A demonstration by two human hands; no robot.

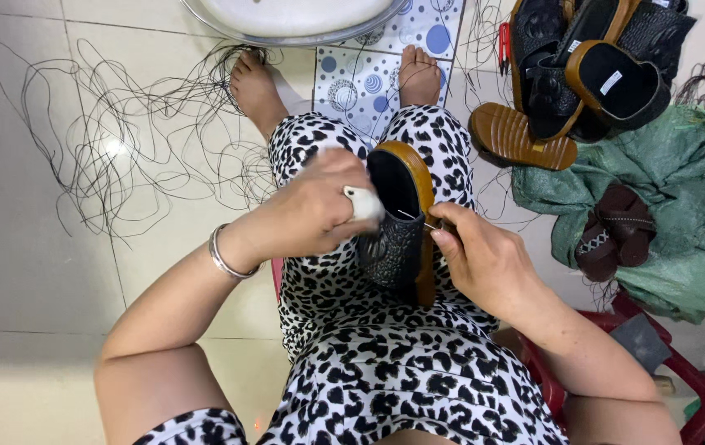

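The left hand (pixel 315 210) is clenched around the black textured upper of a sandal (pixel 402 218), its thumb wrapped in a white guard, and it steadies the shoe on the person's lap. The right hand (pixel 484 259) pinches a thin needle (pixel 418 219) between thumb and forefinger at the sandal's tan sole edge, so both hands are grasping something. The sandal stands on its side above the knees, toe pointing away from the body, black insole facing left and the tan rim toward the right hand. A silver bangle (pixel 224 255) sits on the left wrist.

The person wears black-and-white spotted clothes and sits on a low red stool (pixel 682 379), bare feet resting on the tiled floor (pixel 31 247). Loose black thread (pixel 113 148) lies in tangled loops over the floor to the left of the legs, reaching toward the left foot. Beyond the feet is the rim of a round metal basin (pixel 286 37), next to a patterned blue-dotted tile.

To the right, well apart from the hands, a pile of finished sandals (pixel 583 74) with tan soles and black uppers lies heaped together. Below it a green woven sack (pixel 682 206) spreads over the floor, with a pair of dark brown sandals (pixel 612 231) resting on it
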